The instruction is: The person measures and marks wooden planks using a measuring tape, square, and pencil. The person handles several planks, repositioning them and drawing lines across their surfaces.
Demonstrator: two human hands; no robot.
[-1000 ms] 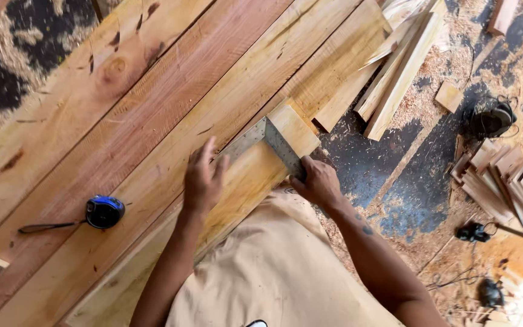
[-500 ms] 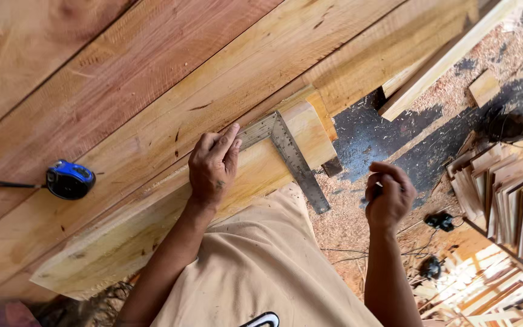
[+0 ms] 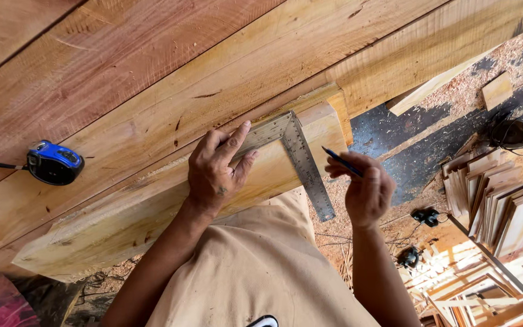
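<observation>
Our left hand [image 3: 216, 175] presses flat, fingers spread, on the steel square [image 3: 298, 157] lying across the pale plank's [image 3: 128, 221] end. Just right of the square, our right hand [image 3: 367, 191] pinches a blue pencil [image 3: 341, 161]. A blue tape measure [image 3: 54, 162] lies well left.

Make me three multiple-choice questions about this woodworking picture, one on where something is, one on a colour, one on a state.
1. Where does the tape measure lie?
A. on the planks, left of the left hand
B. on the floor
C. in the right hand

2. What colour is the tape measure's case?
A. yellow
B. blue and black
C. red

3. What is the left hand doing?
A. hanging free
B. gripping a saw
C. pressing the metal square flat on the plank

Answers: 1 A, it rests on the boards. 2 B, blue top, black body. 3 C, fingers spread on the blade, while the right hand holds a pencil.
</observation>
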